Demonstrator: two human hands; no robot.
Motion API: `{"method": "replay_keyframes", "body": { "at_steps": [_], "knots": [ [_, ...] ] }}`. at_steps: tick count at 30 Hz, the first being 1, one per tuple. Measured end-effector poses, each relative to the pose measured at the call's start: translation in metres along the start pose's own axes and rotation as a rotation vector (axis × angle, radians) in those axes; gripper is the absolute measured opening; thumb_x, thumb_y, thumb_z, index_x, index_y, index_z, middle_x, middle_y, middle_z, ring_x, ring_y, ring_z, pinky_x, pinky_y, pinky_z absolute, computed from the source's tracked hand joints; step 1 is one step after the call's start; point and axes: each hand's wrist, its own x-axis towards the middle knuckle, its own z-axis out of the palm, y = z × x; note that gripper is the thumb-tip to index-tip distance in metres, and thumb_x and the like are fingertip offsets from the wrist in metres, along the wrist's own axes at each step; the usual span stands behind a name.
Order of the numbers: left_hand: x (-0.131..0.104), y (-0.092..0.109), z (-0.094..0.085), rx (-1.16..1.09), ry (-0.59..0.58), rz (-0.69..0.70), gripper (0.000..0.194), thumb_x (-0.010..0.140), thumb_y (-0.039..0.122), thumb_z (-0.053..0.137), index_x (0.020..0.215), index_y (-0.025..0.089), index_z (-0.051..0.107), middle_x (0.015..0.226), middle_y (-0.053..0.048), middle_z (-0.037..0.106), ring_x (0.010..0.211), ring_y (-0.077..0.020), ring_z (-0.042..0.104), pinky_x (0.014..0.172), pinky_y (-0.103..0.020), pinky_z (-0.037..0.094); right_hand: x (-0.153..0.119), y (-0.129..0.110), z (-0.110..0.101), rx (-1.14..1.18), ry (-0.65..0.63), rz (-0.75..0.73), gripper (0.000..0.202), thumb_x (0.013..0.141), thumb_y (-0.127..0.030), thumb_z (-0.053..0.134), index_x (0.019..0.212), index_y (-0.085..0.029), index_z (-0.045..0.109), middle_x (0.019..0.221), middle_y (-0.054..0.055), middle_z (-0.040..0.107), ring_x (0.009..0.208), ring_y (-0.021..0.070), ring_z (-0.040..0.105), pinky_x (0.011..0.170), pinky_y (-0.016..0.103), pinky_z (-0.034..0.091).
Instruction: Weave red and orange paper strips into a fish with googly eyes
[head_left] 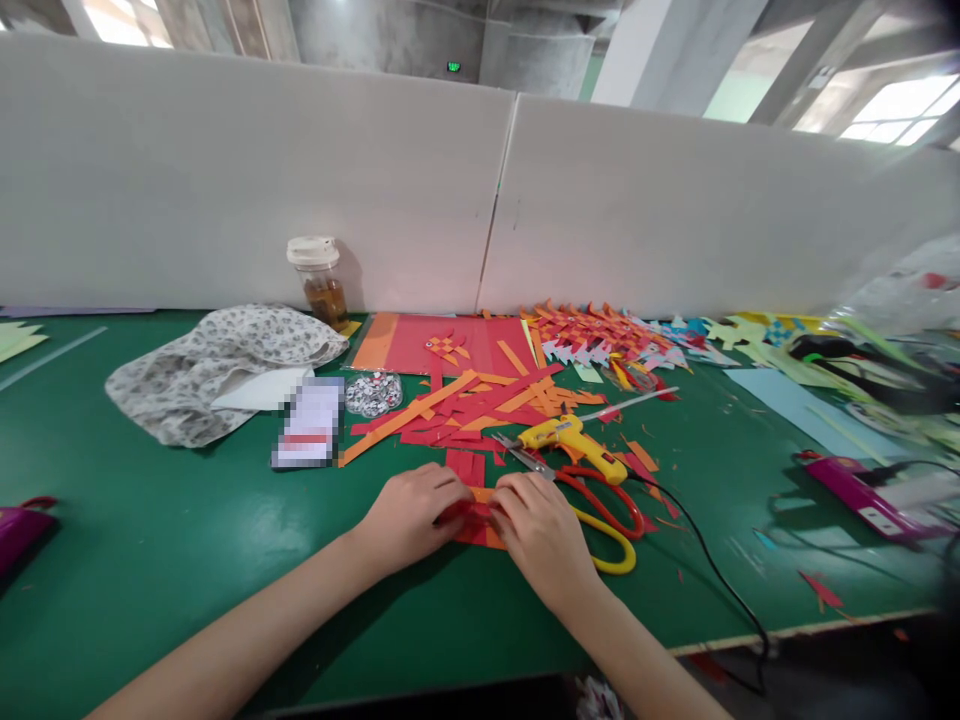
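Note:
Red and orange paper strips (480, 537) lie crossed on the green table between my hands. My left hand (414, 510) is closed with its fingertips on the strips from the left. From the right, my right hand (541, 530) pinches the same strips, its fingers bent down over them. Parts of the strips are hidden under my fingers. Just beyond and to the right lie scissors (609, 500) with red and yellow handles and a yellow glue gun (576, 443). A heap of loose red and orange strips (465, 405) lies past my hands.
A cup of tea (322, 285), a patterned cloth (225, 350), a phone (309, 425) and a bag of googly eyes (373, 394) are at the left. Finished paper fish (600, 335) pile up at the back. The glue gun's black cord (712, 565) runs over the front edge.

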Motion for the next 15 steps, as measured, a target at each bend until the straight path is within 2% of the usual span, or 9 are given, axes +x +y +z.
{"method": "replay_keyframes", "body": {
  "at_steps": [6, 10, 13, 15],
  "knots": [
    [0.002, 0.0, 0.006, 0.068, 0.043, 0.022, 0.015, 0.081, 0.014, 0.051, 0.086, 0.022, 0.061, 0.084, -0.002, 0.065, 0.078, -0.0173, 0.057, 0.067, -0.027, 0.046, -0.002, 0.011, -0.009, 0.123, -0.012, -0.025, 0.012, 0.088, -0.024, 0.049, 0.082, -0.019, 0.058, 0.086, 0.005, 0.06, 0.083, 0.0177, 0.052, 0.077, 0.033, 0.041],
    [-0.001, -0.002, 0.01, 0.052, 0.083, 0.05, 0.021, 0.079, 0.009, 0.05, 0.09, 0.022, 0.062, 0.085, -0.001, 0.066, 0.079, -0.0167, 0.058, 0.067, -0.026, 0.047, -0.002, 0.031, -0.021, 0.155, -0.003, 0.003, 0.016, 0.09, -0.017, 0.043, 0.088, -0.018, 0.058, 0.086, 0.005, 0.062, 0.084, 0.0173, 0.055, 0.079, 0.033, 0.044],
    [-0.002, -0.002, 0.012, 0.062, 0.107, 0.087, 0.02, 0.08, 0.01, 0.05, 0.091, 0.022, 0.061, 0.086, -0.001, 0.065, 0.078, -0.017, 0.058, 0.065, -0.027, 0.048, 0.003, 0.037, -0.025, 0.148, -0.082, -0.014, 0.016, 0.089, -0.016, 0.044, 0.092, -0.017, 0.059, 0.087, 0.006, 0.062, 0.084, 0.0181, 0.056, 0.077, 0.033, 0.047],
    [-0.001, -0.003, 0.013, 0.065, 0.126, 0.107, 0.018, 0.081, 0.011, 0.051, 0.092, 0.022, 0.061, 0.092, -0.003, 0.065, 0.083, -0.0179, 0.059, 0.07, -0.029, 0.049, 0.007, 0.035, -0.024, 0.148, -0.148, -0.044, 0.015, 0.088, -0.017, 0.046, 0.093, -0.017, 0.06, 0.089, 0.006, 0.063, 0.085, 0.0189, 0.057, 0.077, 0.034, 0.049]
  ]
}}
